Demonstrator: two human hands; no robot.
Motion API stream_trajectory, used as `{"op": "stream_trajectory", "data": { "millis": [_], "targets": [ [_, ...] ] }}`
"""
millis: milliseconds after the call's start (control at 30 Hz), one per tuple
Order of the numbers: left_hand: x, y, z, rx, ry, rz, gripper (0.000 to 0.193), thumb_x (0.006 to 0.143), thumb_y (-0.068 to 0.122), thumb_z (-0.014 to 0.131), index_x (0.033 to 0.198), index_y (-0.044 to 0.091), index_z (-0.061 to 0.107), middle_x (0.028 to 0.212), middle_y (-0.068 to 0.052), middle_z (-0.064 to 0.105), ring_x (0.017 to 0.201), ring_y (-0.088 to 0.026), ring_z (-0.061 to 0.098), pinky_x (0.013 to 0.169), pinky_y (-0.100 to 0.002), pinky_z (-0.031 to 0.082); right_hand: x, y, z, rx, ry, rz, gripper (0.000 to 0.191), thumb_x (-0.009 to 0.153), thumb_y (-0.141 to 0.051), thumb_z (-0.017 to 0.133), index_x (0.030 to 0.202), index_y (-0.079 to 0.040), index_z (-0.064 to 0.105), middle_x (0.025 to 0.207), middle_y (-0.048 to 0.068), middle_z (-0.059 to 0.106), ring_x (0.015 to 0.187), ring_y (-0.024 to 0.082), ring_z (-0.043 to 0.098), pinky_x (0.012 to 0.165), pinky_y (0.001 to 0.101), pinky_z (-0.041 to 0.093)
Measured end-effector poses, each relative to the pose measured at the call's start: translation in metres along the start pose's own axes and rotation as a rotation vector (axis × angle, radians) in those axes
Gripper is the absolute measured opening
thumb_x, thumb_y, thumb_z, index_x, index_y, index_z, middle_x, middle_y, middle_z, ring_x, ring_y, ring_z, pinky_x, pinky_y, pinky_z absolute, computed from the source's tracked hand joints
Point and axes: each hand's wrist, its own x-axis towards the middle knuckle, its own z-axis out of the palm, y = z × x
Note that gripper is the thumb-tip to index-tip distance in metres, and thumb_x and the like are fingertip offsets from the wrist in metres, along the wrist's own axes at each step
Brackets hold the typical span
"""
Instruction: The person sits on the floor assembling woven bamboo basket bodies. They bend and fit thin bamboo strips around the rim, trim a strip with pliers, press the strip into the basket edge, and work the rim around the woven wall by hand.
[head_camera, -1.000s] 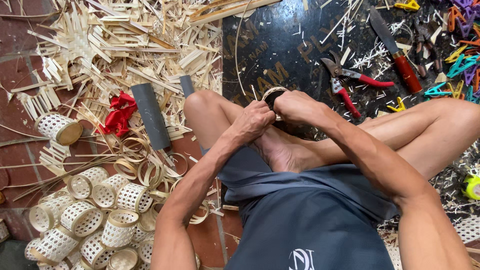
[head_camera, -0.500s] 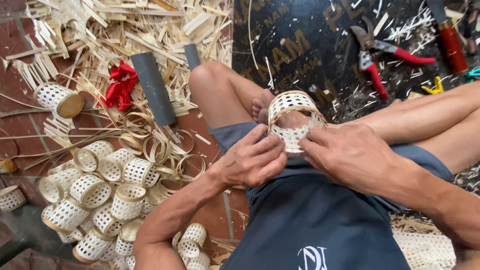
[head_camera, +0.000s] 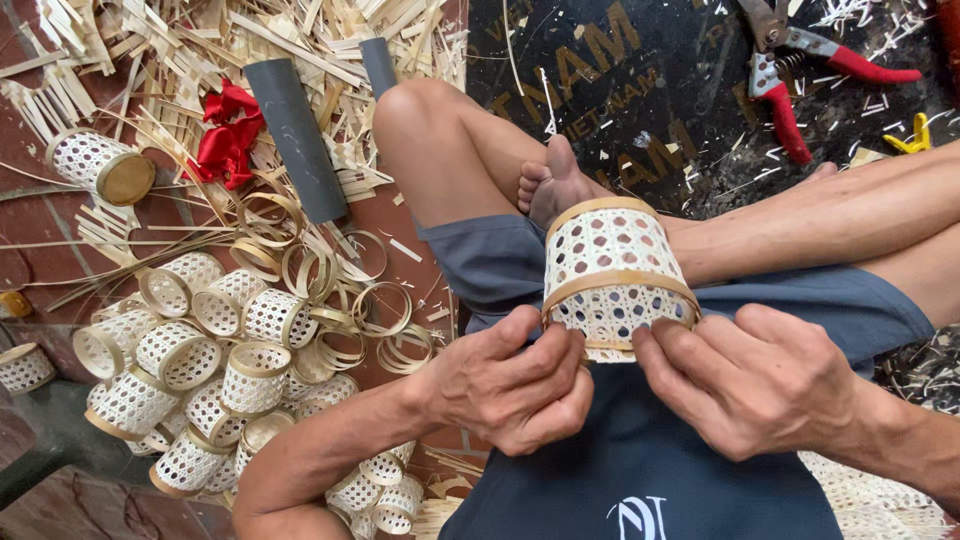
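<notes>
A small woven bamboo basket (head_camera: 612, 270), white lattice with tan rim bands, is held upright over my lap. My left hand (head_camera: 515, 380) grips its lower left edge with thumb and fingers. My right hand (head_camera: 750, 375) pinches the lower right edge at a tan band. I sit cross-legged, one bare foot (head_camera: 553, 185) just behind the basket.
A heap of similar woven baskets (head_camera: 190, 370) and loose bamboo rings (head_camera: 355, 315) lies at the left. Bamboo strips (head_camera: 200, 60), a red ribbon (head_camera: 228, 135) and a grey tube (head_camera: 295, 135) are beyond. Red-handled pruners (head_camera: 790, 70) lie on the dark mat (head_camera: 650, 90).
Both hands have drawn the basket from near my foot toward my lap. It now appears larger and closer, with the fingers set along its bottom edge.
</notes>
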Motion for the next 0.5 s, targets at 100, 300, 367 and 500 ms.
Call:
{"op": "stream_trajectory", "data": {
  "millis": [100,300,367,500],
  "targets": [
    [0.003,0.007,-0.002,-0.046,0.014,-0.019,0.018,0.099,0.016,0.063,0.108,0.001,0.058,0.106,-0.019,0.070,0.103,-0.028,0.064,0.091,-0.040,0.049,-0.004,-0.006,-0.008,0.013,-0.024,-0.008,0.026,0.076,-0.010,0.070,0.097,0.002,0.076,0.075,0.003,0.062,0.055,0.011,0.051,0.046,0.0292,0.034],
    [0.006,0.019,0.000,-0.081,0.021,-0.042,0.018,0.097,0.015,0.065,0.103,0.002,0.056,0.107,-0.022,0.071,0.100,-0.027,0.064,0.086,-0.038,0.049,-0.011,-0.011,-0.015,0.053,-0.017,-0.010,0.026,0.073,-0.011,0.070,0.094,0.002,0.076,0.077,0.005,0.066,0.056,0.012,0.053,0.046,0.0283,0.036],
    [0.006,0.023,0.000,-0.049,0.029,-0.048,0.017,0.096,0.015,0.065,0.102,0.002,0.056,0.107,-0.023,0.071,0.099,-0.027,0.065,0.083,-0.036,0.049,-0.012,-0.011,-0.017,0.062,-0.008,-0.028,0.028,0.070,-0.012,0.070,0.093,0.002,0.076,0.075,0.005,0.065,0.055,0.011,0.053,0.045,0.0286,0.036],
    [0.009,0.028,-0.001,-0.041,0.025,-0.071,0.016,0.096,0.012,0.066,0.101,0.001,0.055,0.106,-0.025,0.071,0.097,-0.028,0.066,0.079,-0.035,0.047,-0.014,-0.011,-0.020,0.035,0.002,-0.042,0.025,0.073,-0.009,0.071,0.095,0.003,0.075,0.078,0.006,0.065,0.057,0.012,0.052,0.047,0.0275,0.035]
  ]
}}
